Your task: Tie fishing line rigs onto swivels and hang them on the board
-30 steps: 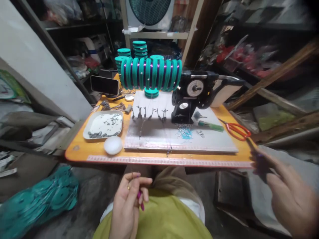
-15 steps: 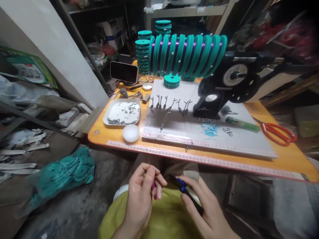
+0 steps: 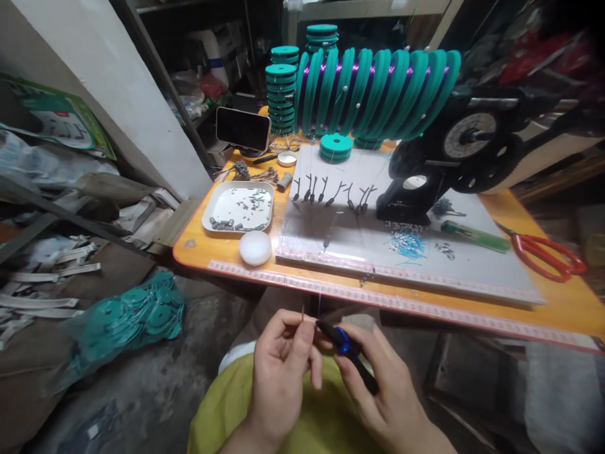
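My left hand (image 3: 283, 369) is closed in a pinch around a thin needle-like tool (image 3: 303, 313), whose tip sticks up above the thumb. In my right hand (image 3: 390, 381) is a pair of small pliers (image 3: 347, 345) with black and blue handles. The pliers' dark jaws meet the left fingertips. Whatever lies between the jaws is too small to make out. Both hands are above my lap, just in front of the table edge. On the grey board (image 3: 302, 243), several dark swivel-like pieces with forked ends (image 3: 329, 197) lie in a row.
A black machine (image 3: 411, 202) stands behind, near teal spools (image 3: 357, 94) wound with purple line. Left are a white tray (image 3: 207, 211) of small parts and a white round container (image 3: 255, 248). Blue bits (image 3: 409, 246) and red-handled scissors (image 3: 548, 255) lie right. A measuring tape (image 3: 378, 307) runs along the edge.
The pliers have moved left and up to the left fingertips, and their jaws now meet there. The magenta handle under the left fingers is now hidden. The camera view has shifted slightly.
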`<state>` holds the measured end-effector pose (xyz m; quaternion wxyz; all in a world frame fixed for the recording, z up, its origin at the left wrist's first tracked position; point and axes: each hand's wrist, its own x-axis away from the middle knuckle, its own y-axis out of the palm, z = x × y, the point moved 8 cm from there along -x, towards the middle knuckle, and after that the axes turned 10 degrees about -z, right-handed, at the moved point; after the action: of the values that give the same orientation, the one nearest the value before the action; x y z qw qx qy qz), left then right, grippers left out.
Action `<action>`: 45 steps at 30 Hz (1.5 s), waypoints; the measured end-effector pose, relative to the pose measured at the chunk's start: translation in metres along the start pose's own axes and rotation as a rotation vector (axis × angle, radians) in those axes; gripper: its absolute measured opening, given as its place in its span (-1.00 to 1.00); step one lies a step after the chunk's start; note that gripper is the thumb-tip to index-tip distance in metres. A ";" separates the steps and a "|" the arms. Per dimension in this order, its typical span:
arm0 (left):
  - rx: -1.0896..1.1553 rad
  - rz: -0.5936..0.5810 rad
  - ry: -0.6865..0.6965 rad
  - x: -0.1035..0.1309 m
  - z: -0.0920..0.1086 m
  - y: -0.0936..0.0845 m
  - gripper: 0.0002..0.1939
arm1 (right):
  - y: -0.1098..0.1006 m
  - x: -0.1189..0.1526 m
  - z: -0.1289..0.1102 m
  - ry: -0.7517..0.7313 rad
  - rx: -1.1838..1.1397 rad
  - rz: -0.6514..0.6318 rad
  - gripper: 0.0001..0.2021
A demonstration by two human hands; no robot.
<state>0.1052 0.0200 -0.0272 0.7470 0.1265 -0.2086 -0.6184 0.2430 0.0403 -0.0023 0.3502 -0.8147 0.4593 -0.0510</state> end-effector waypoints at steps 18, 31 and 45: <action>0.491 -0.249 0.031 -0.002 0.007 0.026 -0.52 | 0.029 0.001 0.004 0.324 -0.543 -0.228 -0.78; 0.573 -0.285 -0.064 -0.008 0.008 0.025 -0.55 | 0.010 -0.011 -0.001 0.128 -0.159 -0.216 -0.81; 0.759 -0.138 0.038 0.003 -0.002 0.018 -0.56 | 0.050 -0.011 -0.004 0.380 -0.945 -0.268 -0.66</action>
<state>0.1220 0.0205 -0.0205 0.6073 0.4191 -0.3998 -0.5438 0.1999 0.0306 -0.0276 -0.1544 -0.9117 0.3795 -0.0296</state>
